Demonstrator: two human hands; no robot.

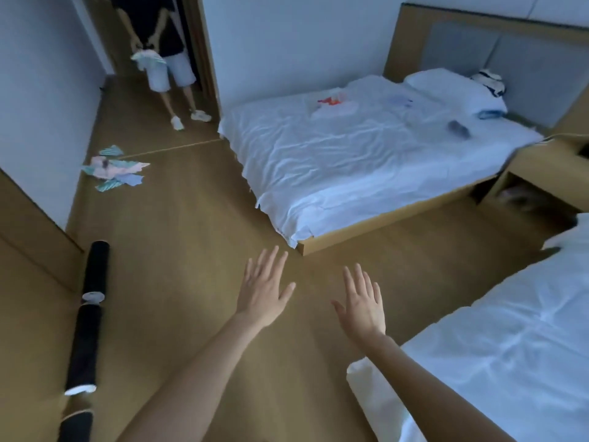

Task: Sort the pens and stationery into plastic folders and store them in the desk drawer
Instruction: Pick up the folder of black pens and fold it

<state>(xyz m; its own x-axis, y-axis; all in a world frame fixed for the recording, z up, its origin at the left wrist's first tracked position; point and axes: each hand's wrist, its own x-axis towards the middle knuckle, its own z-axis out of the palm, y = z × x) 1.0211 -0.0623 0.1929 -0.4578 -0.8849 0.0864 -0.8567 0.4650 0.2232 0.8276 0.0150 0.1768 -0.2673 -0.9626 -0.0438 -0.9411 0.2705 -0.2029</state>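
Hands are reaching forward over the floor, the left hand and right hand both spread flat and holding nothing. Pens, folders and a drawer are not clearly showing; blurred items are lying on the far bed, so walking there and looking closely before grasping seems wise.

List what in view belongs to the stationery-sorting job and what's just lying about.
Job-related:
- left hand, open, holding nothing
- right hand, open, holding nothing
- no pens, folders or desk drawer can be made out

Lying about:
- scraps of cloth or paper on the floor
- black pole
- far bed with small blurred items
- near bed
- nightstand
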